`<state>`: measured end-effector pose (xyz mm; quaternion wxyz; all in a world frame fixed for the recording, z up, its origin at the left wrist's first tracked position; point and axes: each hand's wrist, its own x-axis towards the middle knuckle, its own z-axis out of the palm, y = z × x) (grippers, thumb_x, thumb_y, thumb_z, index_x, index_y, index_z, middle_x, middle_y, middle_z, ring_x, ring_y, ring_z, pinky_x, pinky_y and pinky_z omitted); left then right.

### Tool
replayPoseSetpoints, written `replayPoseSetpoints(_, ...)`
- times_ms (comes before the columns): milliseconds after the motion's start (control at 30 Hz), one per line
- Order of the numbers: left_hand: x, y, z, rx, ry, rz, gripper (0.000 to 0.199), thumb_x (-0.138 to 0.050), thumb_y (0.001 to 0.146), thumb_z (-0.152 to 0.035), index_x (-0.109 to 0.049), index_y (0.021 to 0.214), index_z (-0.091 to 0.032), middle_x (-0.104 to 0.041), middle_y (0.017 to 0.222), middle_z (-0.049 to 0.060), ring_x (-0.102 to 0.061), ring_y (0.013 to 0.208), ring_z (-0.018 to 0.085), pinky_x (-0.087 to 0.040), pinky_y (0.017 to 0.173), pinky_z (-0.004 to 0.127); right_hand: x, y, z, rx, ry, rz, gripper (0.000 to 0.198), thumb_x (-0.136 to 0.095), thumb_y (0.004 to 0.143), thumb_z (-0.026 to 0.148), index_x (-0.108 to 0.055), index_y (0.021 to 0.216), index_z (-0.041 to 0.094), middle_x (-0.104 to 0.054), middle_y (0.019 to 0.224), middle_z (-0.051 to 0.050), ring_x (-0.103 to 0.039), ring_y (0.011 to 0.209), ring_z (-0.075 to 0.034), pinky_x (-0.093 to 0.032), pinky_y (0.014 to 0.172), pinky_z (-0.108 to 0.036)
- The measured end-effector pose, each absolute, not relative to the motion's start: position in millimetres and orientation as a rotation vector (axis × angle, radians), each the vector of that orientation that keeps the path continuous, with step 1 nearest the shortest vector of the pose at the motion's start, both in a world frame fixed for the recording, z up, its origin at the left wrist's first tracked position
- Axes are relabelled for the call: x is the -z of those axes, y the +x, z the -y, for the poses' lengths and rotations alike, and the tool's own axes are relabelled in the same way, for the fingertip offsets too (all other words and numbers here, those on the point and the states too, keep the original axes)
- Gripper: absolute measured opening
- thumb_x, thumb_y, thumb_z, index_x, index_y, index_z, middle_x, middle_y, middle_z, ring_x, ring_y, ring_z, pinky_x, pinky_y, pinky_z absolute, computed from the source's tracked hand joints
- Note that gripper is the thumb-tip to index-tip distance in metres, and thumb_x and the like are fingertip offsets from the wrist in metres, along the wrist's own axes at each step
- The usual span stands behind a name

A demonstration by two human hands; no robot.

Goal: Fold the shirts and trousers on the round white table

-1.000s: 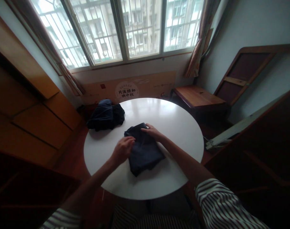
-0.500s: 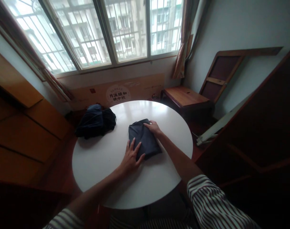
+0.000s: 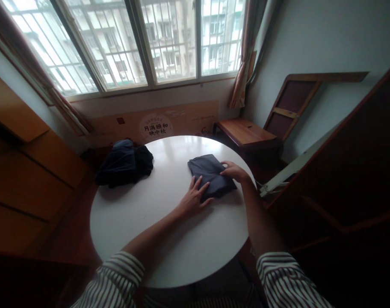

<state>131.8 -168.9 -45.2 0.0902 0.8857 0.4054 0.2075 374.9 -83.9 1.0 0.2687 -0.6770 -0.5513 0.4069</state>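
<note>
A folded dark grey-blue garment [image 3: 209,167] lies flat on the right part of the round white table [image 3: 143,222]. My left hand [image 3: 195,199] rests on its near left edge, fingers spread and palm down. At the garment's right edge, my right hand [image 3: 236,172] grips the cloth between thumb and fingers; its fingertips are partly hidden. What kind of garment it is cannot be made out from the fold.
A heap of dark clothes [image 3: 126,164] sits at the table's far left edge. Behind the table stand a low wooden stool [image 3: 246,131] and a printed cardboard panel [image 3: 185,119] under the window. Wooden cabinets [image 3: 54,158] line the left side.
The folded garment has slid to the right and slightly away across the table, with both hands moving along with it. The clothes heap stays in place.
</note>
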Motion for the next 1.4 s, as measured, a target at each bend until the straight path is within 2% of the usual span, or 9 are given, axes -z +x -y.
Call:
replayPoseSetpoints(233, 39.2, 130.3, 171.9, -0.618, 2.764, -1.028, 0.059, -0.046, 0.096, -0.055, -0.049, 0.144, -0.020, -0.038, 0.156, 0.014, -0.028, 0.148, 0.028, -0.024, 0.122, 0.051, -10.5, 423.1, 79.9, -0.792, -2.103, 1.535, 0.062, -0.056, 0.072, 0.003, -0.053, 0.134, 0.009, -0.070, 0.106, -0.015, -0.068, 0.083, -0.023, -0.049, 0.065, -0.026)
replayPoseSetpoints(333, 41.5, 132.2, 171.6, -0.597, 2.751, -1.076, 0.057, -0.047, 0.096, -0.055, -0.056, 0.137, -0.017, -0.044, 0.151, 0.016, -0.036, 0.144, 0.030, -0.031, 0.119, 0.050, -21.1, 434.5, 86.8, -0.699, -2.209, 1.597, 0.054, -0.060, 0.074, 0.007, -0.057, 0.128, 0.004, -0.069, 0.106, -0.021, -0.067, 0.092, -0.031, -0.051, 0.076, -0.034)
replayPoseSetpoints(433, 43.6, 133.2, 171.6, -0.591, 2.745, -1.108, 0.057, -0.049, 0.095, -0.055, -0.057, 0.136, -0.017, -0.048, 0.148, 0.017, -0.039, 0.141, 0.032, -0.035, 0.116, 0.050, -29.0, 419.3, 91.3, -0.487, -2.257, 1.691, 0.054, -0.066, 0.081, 0.025, -0.057, 0.131, 0.005, -0.059, 0.126, -0.028, -0.056, 0.117, -0.042, -0.045, 0.096, -0.049)
replayPoseSetpoints(533, 43.3, 133.7, 171.5, -0.598, 2.754, -1.106, 0.057, -0.049, 0.095, -0.055, -0.057, 0.137, -0.017, -0.049, 0.146, 0.017, -0.041, 0.140, 0.033, -0.036, 0.115, 0.050, -26.3, 381.5, 92.1, -0.235, -2.116, 1.934, 0.063, -0.056, 0.091, 0.049, -0.046, 0.146, 0.020, -0.043, 0.149, -0.021, -0.040, 0.134, -0.044, -0.030, 0.108, -0.061)
replayPoseSetpoints(633, 41.6, 134.2, 171.5, -0.593, 2.766, -1.111, 0.058, -0.049, 0.094, -0.055, -0.057, 0.137, -0.017, -0.049, 0.146, 0.017, -0.041, 0.139, 0.034, -0.035, 0.115, 0.049, -10.4, 343.3, 92.5, -0.249, -2.043, 2.180, 0.070, -0.049, 0.090, 0.064, -0.039, 0.151, 0.030, -0.029, 0.160, -0.013, -0.025, 0.141, -0.050, -0.018, 0.109, -0.071)
replayPoseSetpoints(767, 42.0, 135.4, 171.2, -0.589, 2.769, -1.122, 0.058, -0.050, 0.094, -0.055, -0.057, 0.137, -0.018, -0.050, 0.146, 0.016, -0.042, 0.139, 0.034, -0.035, 0.115, 0.048, 14.1, 323.4, 94.2, -0.215, -2.121, 2.180, 0.063, -0.042, 0.095, 0.057, -0.036, 0.153, 0.035, -0.018, 0.165, -0.008, -0.012, 0.145, -0.052, -0.009, 0.108, -0.075)
replayPoseSetpoints(900, 44.5, 135.6, 170.4, -0.590, 2.772, -1.129, 0.059, -0.049, 0.094, -0.056, -0.055, 0.138, -0.018, -0.050, 0.146, 0.015, -0.042, 0.138, 0.033, -0.036, 0.115, 0.048, 20.9, 331.8, 88.0, -0.195, -2.161, 2.091, 0.057, -0.036, 0.097, 0.045, -0.034, 0.154, 0.036, -0.019, 0.165, -0.004, -0.011, 0.146, -0.049, -0.009, 0.109, -0.074)
replayPoseSetpoints(1167, 40.4, 134.4, 171.8, -0.592, 2.785, -1.114, 0.057, -0.049, 0.094, -0.055, -0.056, 0.135, -0.017, -0.050, 0.144, 0.017, -0.044, 0.137, 0.035, -0.036, 0.114, 0.048, 12.4, 349.1, 67.7, -0.238, -2.270, 2.060, 0.058, -0.032, 0.097, 0.049, -0.033, 0.154, 0.034, -0.013, 0.166, -0.007, -0.009, 0.145, -0.052, -0.009, 0.108, -0.076)
replayPoseSetpoints(1400, 39.4, 137.0, 167.6, -0.612, 2.807, -1.126, 0.042, -0.054, 0.091, -0.037, -0.059, 0.122, -0.009, -0.059, 0.131, 0.017, -0.051, 0.130, 0.029, -0.040, 0.113, 0.041, 13.6, 285.6, 90.7, -0.017, -2.119, 2.162, 0.061, -0.044, 0.095, 0.041, -0.039, 0.152, 0.021, -0.029, 0.159, -0.017, -0.027, 0.141, -0.048, -0.018, 0.108, -0.072)
